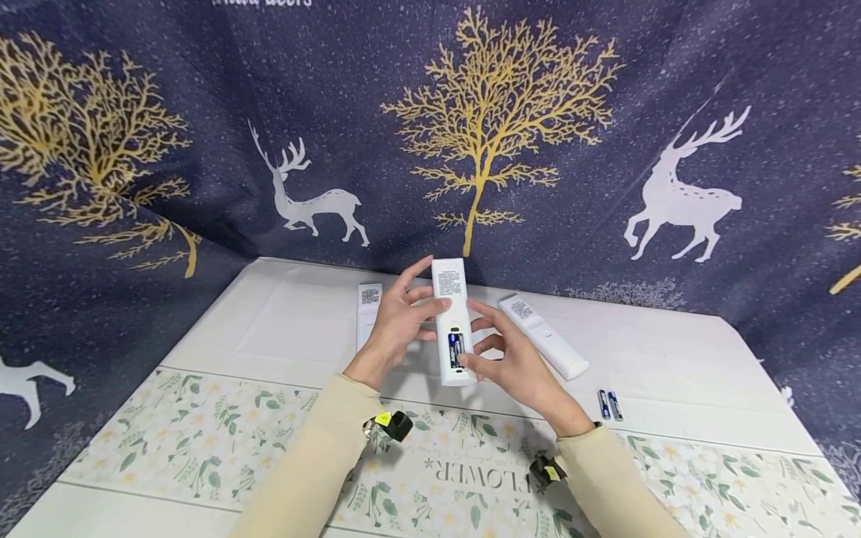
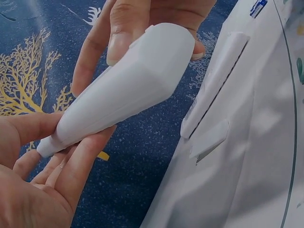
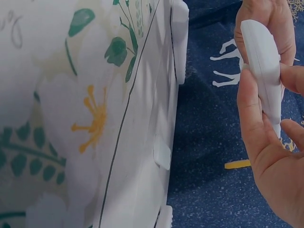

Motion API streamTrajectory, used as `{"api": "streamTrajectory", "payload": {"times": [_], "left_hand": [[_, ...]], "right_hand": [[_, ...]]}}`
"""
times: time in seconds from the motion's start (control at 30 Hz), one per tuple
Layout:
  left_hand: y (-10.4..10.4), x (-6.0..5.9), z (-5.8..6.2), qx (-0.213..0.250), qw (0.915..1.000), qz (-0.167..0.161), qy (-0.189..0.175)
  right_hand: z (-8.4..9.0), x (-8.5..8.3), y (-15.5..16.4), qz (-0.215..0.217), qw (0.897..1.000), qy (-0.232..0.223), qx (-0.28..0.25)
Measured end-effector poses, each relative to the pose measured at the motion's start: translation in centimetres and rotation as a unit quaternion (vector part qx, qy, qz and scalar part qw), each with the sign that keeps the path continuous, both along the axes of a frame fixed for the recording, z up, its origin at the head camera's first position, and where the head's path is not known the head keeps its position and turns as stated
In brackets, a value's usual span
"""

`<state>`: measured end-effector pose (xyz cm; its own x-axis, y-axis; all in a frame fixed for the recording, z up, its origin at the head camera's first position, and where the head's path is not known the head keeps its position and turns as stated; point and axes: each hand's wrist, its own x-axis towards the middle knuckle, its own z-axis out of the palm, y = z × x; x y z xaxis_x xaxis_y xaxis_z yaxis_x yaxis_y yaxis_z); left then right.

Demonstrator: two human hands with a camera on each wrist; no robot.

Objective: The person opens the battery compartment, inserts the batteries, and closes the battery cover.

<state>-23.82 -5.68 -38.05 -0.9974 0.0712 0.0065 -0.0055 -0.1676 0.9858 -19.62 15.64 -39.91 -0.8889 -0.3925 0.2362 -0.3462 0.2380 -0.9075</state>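
Both hands hold a white remote (image 1: 451, 314) above the table, back side up. Its battery bay is uncovered and a blue battery (image 1: 456, 349) lies inside. My left hand (image 1: 412, 310) grips the remote's upper half from the left, thumb on the back. From the right, my right hand (image 1: 494, 351) holds the lower end, its thumb beside the battery. In the left wrist view the remote (image 2: 128, 90) rests on my left fingers (image 2: 71, 166). The right wrist view shows the remote (image 3: 261, 61) edge-on, pinched by my right hand (image 3: 266, 142).
Two more white remotes lie on the table, one at the left (image 1: 368, 310) and one at the right (image 1: 545, 338). Two loose batteries (image 1: 609, 404) lie further right. A small white cover piece (image 2: 209, 140) sits beside one remote. A floral cloth (image 1: 202, 441) covers the near table; a navy deer-print curtain (image 1: 605, 112) hangs behind.
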Motion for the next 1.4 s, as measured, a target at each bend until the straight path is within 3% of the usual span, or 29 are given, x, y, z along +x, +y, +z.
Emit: {"api": "streamTrajectory", "payload": {"times": [0.7, 1.03, 1.2, 1.4], "left_hand": [[-0.1, -0.2, -0.2, 0.002, 1.0, 0.001, -0.003], [-0.6, -0.5, -0.3, -0.001, 1.0, 0.002, -0.002], [-0.8, -0.7, -0.6, -0.01, 0.9998, 0.01, -0.013], [-0.8, -0.7, -0.8, -0.017, 0.9996, 0.013, -0.018]], "right_hand": [[0.0, -0.2, -0.1, 0.009, 1.0, 0.005, 0.005], [-0.1, -0.9, 1.1, 0.014, 1.0, -0.013, 0.002], [-0.1, -1.7, 2.1, -0.007, 1.0, -0.018, 0.0], [-0.6, -2.8, 3.2, -0.054, 0.998, -0.002, 0.033]]}}
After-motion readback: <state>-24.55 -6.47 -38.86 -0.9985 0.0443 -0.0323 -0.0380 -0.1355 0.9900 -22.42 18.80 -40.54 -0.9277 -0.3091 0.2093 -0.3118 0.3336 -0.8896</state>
